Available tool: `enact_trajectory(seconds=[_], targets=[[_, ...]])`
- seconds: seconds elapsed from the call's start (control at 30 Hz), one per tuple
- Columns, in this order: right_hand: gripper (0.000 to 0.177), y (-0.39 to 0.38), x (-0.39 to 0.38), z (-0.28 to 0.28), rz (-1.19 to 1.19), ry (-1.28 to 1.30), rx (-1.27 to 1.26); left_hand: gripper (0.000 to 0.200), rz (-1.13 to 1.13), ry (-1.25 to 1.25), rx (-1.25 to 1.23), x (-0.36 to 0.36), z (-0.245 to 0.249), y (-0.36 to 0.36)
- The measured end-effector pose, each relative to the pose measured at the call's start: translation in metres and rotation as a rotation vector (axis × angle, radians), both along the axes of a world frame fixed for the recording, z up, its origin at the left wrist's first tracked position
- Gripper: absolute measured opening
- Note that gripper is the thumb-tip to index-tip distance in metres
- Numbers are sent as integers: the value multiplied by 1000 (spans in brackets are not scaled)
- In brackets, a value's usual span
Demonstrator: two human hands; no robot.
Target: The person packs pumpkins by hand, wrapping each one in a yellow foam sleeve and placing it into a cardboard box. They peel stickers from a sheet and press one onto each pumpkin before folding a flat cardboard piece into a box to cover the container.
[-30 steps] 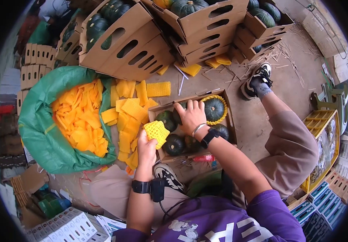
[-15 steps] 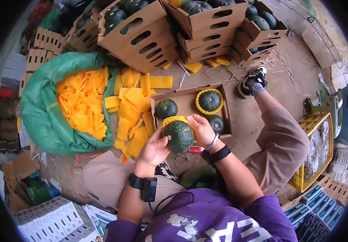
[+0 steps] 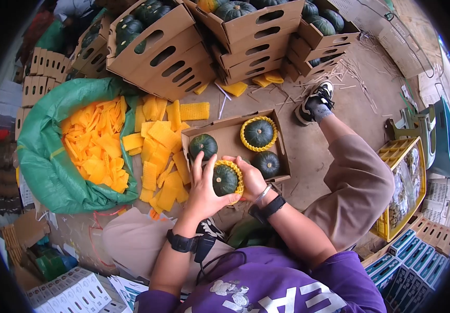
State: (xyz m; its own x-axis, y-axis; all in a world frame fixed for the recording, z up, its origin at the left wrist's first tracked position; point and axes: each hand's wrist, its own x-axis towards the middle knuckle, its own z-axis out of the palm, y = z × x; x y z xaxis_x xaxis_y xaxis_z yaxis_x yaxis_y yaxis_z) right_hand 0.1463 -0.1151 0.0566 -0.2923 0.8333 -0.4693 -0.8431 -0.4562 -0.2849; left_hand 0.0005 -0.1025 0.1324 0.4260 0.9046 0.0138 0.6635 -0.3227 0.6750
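Between my two hands is a dark green pumpkin (image 3: 224, 181) with a yellow foam net (image 3: 239, 175) around its sides and its stem face bare. My left hand (image 3: 201, 190) curves around its left side, thumb below and fingers above. On the other side my right hand (image 3: 252, 181) presses against the net and pumpkin. Just beyond my hands lies an open cardboard box (image 3: 228, 134). Inside it are a bare pumpkin (image 3: 203, 145) at left, another bare pumpkin (image 3: 266, 164) at near right, and a netted pumpkin (image 3: 259, 134) at far right.
A green sack (image 3: 39, 148) full of yellow foam nets (image 3: 95, 136) stands at left. Loose nets (image 3: 159, 156) lie beside it. Stacked boxes of pumpkins (image 3: 175, 57) line the back. A yellow crate (image 3: 412, 195) stands right of my bent leg.
The yellow net now reaches around the pumpkin's sides, where before it showed only at the top. The pumpkin has turned in my hands, and my left fingers have spread over it. The view has shifted slightly.
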Motion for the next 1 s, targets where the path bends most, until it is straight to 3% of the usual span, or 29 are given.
enact_trajectory(seconds=[0.03, 0.1, 0.13, 0.2, 0.27, 0.37, 0.5, 0.57, 0.6, 0.67, 0.73, 0.8, 0.83, 0.87, 0.93, 1.0], targets=[[41, 7, 2, -5, 14, -220, 68, 96, -187, 56, -94, 9, 0, 3], [38, 28, 16, -14, 48, -609, 205, 77, -64, -8, 24, 17, -20, 21], [38, 45, 33, -5, 149, -813, 124, 70, 32, -72, 72, 17, -39, 36], [41, 67, 50, -6, 320, -2089, 589, 60, 116, -186, 123, 33, -57, 65], [41, 73, 50, -47, 592, -2393, 613, 63, -16, -129, 141, 56, -76, 82], [33, 78, 63, -46, 590, -2334, 484, 59, 51, 254, 164, 62, -112, 92], [50, 71, 64, -54, 533, -2319, 525, 65, 110, 276, 164, 86, -146, 96], [70, 76, 73, -35, 517, -2129, 582, 71, 50, 373, 138, 85, -136, 97], [69, 76, 80, -35, 397, -2007, 573, 76, -11, 468, 101, 81, -124, 95], [67, 74, 99, -45, 388, -1947, 565, 85, -109, 533, -13, 75, -93, 96], [65, 73, 99, -39, 520, -2053, 602, 66, -187, 211, -85, 55, -70, 134], [62, 70, 90, -40, 553, -2111, 577, 24, 246, 0, -17, 34, -82, 199], [60, 71, 88, -40, 566, -2147, 574, 20, 199, 50, 118, 14, -100, 236], [58, 75, 87, -39, 570, -2193, 570, 22, 131, 213, 20, 10, -101, 264], [53, 74, 81, -30, 607, -2265, 501, 26, 55, 250, -12, -8, -164, 299], [51, 73, 68, -10, 580, -2215, 449, 28, -335, 547, 510, -24, -221, 309]])
